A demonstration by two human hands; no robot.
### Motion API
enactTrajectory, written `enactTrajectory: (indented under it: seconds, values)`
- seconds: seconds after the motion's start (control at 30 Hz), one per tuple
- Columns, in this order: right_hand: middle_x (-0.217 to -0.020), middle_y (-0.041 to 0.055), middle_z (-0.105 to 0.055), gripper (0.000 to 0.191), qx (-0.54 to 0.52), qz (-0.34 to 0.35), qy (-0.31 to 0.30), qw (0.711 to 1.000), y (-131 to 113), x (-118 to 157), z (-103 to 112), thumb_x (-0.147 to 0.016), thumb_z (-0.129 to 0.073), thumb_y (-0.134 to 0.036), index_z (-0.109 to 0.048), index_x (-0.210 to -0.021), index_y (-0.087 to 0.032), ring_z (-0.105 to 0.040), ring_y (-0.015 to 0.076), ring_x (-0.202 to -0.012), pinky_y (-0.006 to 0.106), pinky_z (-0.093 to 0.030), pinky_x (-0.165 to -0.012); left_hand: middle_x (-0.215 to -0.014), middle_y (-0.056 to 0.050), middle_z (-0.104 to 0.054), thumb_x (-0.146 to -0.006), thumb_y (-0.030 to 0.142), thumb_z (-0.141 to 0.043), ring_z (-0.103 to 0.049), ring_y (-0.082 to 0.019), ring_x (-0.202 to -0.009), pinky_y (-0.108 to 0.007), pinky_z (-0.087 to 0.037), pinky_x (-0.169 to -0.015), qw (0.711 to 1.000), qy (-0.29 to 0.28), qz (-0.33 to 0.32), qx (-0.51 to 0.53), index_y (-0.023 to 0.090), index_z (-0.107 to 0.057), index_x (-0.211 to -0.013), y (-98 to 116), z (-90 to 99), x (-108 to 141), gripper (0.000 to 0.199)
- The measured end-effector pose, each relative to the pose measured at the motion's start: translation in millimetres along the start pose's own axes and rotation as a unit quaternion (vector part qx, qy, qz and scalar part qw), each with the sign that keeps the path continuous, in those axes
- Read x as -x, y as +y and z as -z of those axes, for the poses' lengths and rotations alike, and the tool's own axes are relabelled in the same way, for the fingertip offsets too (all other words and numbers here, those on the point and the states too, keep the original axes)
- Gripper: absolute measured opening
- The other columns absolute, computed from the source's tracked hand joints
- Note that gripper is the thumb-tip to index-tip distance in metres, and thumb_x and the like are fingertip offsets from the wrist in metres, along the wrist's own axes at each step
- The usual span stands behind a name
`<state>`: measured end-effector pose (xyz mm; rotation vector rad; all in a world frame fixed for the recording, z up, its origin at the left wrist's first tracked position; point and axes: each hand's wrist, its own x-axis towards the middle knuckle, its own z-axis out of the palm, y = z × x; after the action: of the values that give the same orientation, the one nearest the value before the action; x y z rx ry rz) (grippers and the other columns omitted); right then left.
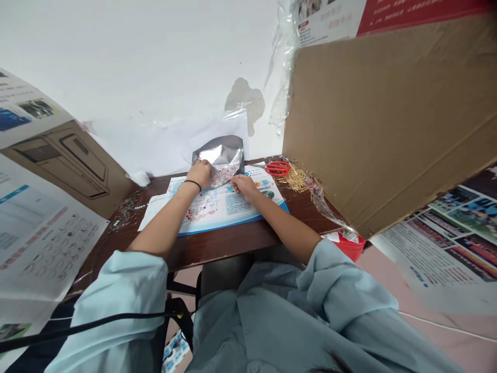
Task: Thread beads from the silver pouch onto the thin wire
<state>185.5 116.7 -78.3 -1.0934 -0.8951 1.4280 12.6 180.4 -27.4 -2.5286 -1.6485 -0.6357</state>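
A silver foil pouch (219, 153) lies toward the wall on a printed sheet (236, 212). Small pinkish beads (227, 172) show inside it. My left hand (201, 172), a black band at its wrist, rests on the pouch's left side with its fingers curled down among the beads; its fingertips are hidden. At the pouch's lower right corner my right hand (243, 186) is closed in a pinch. What it pinches is too small to make out. More loose red and pink beads (196, 212) are scattered on the sheet, below my left hand.
Red-handled scissors (277, 168) lie right of the pouch beside a heap of straw-coloured sticks (297, 178). Clear threads (126, 212) tangle at the table's left. Cardboard panels (373, 119) wall both sides. A red container (349, 247) stands below the right edge.
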Motion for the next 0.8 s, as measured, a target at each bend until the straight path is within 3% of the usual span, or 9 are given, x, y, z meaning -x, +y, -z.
enactTrajectory:
  seconds: [0.13, 0.23, 0.33, 0.5, 0.8]
  values:
    - [-0.055, -0.0063, -0.055, 0.023, 0.003, 0.002, -0.003, 1.0, 1, -1, 0, -0.089, -0.058, -0.008, -0.054, -0.067, -0.016, -0.04, 0.0039, -0.042, 0.019, -0.029, -0.042, -0.105, -0.021, -0.068, -0.077, 0.004, -0.047, -0.057, -0.036, -0.115, -0.052, -0.045, -0.1, 0.988, -0.043, -0.055, -0.135, 0.011, -0.073, -0.084, -6, -6.0, 15, 0.028]
    - [-0.055, -0.0063, -0.055, 0.025, 0.006, 0.005, -0.007, 1.0, 0, 0, 0, -0.089, -0.058, -0.009, -0.053, -0.066, -0.016, -0.04, 0.0037, -0.042, 0.019, -0.029, -0.042, -0.107, -0.019, -0.069, -0.075, 0.006, -0.049, -0.06, -0.032, -0.11, -0.044, -0.049, -0.095, 0.992, -0.023, -0.046, -0.114, 0.011, -0.075, -0.094, -7, 0.5, 22, 0.033]
    - [-0.055, -0.006, -0.055, 0.026, 0.01, 0.0, -0.002, 1.0, -2, 3, -1, -0.09, -0.056, -0.008, -0.053, -0.066, -0.016, -0.041, 0.0039, -0.042, 0.019, -0.03, -0.043, -0.098, -0.015, -0.072, -0.078, 0.014, -0.05, -0.066, -0.027, -0.095, -0.036, -0.051, -0.087, 0.998, -0.007, 0.02, -0.055, 0.012, -0.075, -0.093, -2, 5.3, 33, 0.028]
    - [-0.055, -0.0062, -0.054, 0.027, 0.024, 0.005, 0.001, 1.0, -6, 10, -1, -0.091, -0.056, -0.007, -0.053, -0.066, -0.016, -0.039, 0.0038, -0.042, 0.019, -0.029, -0.043, -0.078, -0.012, -0.074, -0.078, 0.027, -0.059, -0.067, -0.026, -0.077, -0.032, -0.05, -0.077, 0.989, -0.083, 0.107, -0.054, 0.016, -0.075, -0.076, 12, 1.0, 53, 0.019]
    - [-0.057, -0.0056, -0.056, 0.026, 0.031, 0.001, -0.003, 1.0, -7, 10, -2, -0.092, -0.056, -0.008, -0.053, -0.068, -0.016, -0.041, 0.005, -0.046, 0.019, -0.031, -0.046, -0.093, -0.014, -0.078, -0.081, 0.019, -0.052, -0.071, -0.028, -0.09, -0.031, -0.05, -0.081, 0.982, -0.139, 0.067, -0.104, 0.015, -0.079, -0.085, 21, 0.6, 55, 0.027]
